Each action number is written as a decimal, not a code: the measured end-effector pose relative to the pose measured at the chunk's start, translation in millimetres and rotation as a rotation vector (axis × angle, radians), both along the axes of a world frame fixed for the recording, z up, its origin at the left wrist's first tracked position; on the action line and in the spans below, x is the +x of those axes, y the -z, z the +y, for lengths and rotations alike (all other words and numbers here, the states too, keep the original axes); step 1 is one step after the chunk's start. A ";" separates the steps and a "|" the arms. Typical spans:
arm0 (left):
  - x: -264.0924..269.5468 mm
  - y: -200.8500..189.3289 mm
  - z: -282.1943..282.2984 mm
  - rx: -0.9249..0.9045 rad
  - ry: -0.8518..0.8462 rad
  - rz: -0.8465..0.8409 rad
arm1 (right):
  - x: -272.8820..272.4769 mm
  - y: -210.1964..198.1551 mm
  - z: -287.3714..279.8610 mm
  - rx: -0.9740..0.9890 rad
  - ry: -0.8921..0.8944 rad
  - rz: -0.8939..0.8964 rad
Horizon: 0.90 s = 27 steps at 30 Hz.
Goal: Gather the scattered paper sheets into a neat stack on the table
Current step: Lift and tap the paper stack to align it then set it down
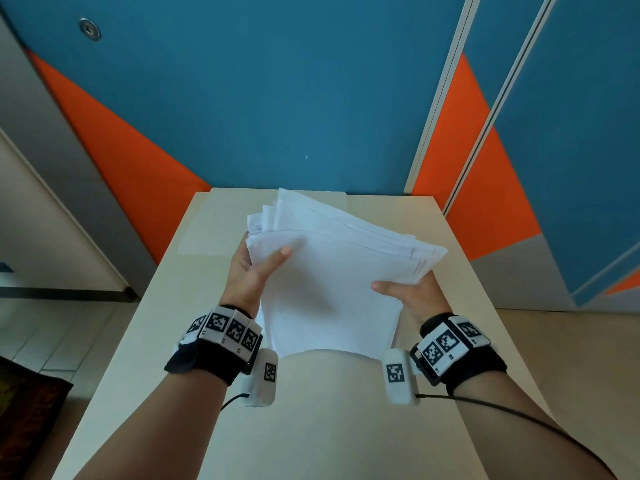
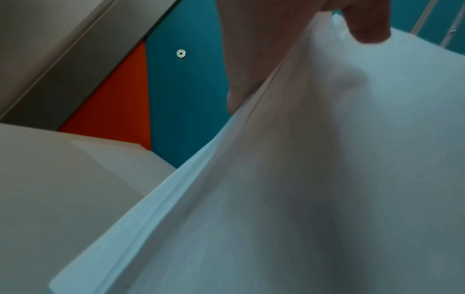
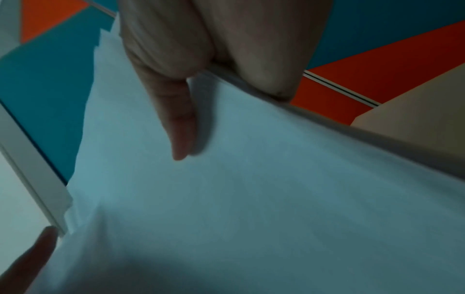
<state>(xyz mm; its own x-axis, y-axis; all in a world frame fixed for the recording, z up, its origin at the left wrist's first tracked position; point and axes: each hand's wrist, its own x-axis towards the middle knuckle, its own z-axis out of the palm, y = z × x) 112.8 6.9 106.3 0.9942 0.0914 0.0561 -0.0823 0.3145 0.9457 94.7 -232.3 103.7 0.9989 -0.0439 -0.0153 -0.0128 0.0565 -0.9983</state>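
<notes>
A bundle of several white paper sheets (image 1: 329,271) is held up above the beige table (image 1: 311,427), its far edges fanned and uneven. My left hand (image 1: 252,268) grips the bundle's left edge, thumb on top and fingers hidden beneath. My right hand (image 1: 405,292) grips the right edge the same way. In the left wrist view the paper sheets (image 2: 302,179) fill the frame under my thumb (image 2: 365,21). In the right wrist view my thumb (image 3: 181,127) presses on the paper sheets (image 3: 251,199).
One beige sheet or folder (image 1: 214,223) lies flat at the table's far end. A blue and orange panelled wall (image 1: 277,98) stands right behind the table. Tiled floor (image 1: 52,323) and a dark mat (image 1: 24,410) lie to the left.
</notes>
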 end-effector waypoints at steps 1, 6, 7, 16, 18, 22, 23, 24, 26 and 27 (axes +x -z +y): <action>0.4 -4.1 -0.3 -0.009 -0.026 -0.013 | 0.8 -0.8 0.0 0.017 0.013 -0.010; 2.8 -29.2 -7.3 0.174 -0.274 -0.124 | -0.8 1.4 -1.6 -0.037 -0.026 0.024; 3.8 -35.4 -10.7 0.220 -0.319 -0.139 | -1.2 1.9 -2.1 -0.045 -0.031 0.027; 17.1 -65.0 -34.5 0.593 -0.484 0.010 | -3.5 3.5 -1.1 -0.044 0.014 0.018; 19.1 -59.2 -28.5 0.609 -0.516 0.019 | -3.5 3.5 -1.9 -0.047 0.009 0.033; 19.8 -32.3 -6.9 0.446 -0.493 0.017 | -2.9 4.4 -3.5 -0.055 0.009 0.067; 17.2 -28.7 -4.6 0.392 -0.468 0.011 | -2.7 5.2 -3.5 -0.052 0.006 0.074; 15.4 -25.1 -2.5 0.329 -0.441 0.009 | -2.5 6.0 -3.3 -0.050 0.000 0.082; 12.3 -18.3 1.8 0.215 -0.342 0.024 | -2.6 7.4 -2.1 -0.066 -0.010 0.100; 10.5 -14.0 4.7 0.165 -0.257 0.053 | -2.4 8.1 -1.6 -0.074 -0.009 0.107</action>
